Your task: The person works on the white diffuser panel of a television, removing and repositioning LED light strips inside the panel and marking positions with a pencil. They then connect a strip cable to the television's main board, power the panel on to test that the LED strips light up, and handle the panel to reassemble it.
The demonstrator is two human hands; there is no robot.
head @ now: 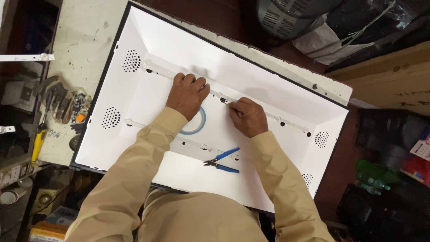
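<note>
A: Two hands on one upper LED strip (251,107), its long axis running left to right under both.
B: Left hand (187,94) presses flat, fingers together; right hand (247,116) pinches it.
A: One blue cutter (222,161) lies just below the right hand; one tape roll (197,127) under the left wrist.

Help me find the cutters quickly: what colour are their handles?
Blue; the cutters lie on the white panel near the right hand, clearest in the head view.

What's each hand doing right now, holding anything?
Left hand: flat, pressing on the upper LED strip, holding nothing.
Right hand: fingers curled on the strip; grip unclear.
</note>
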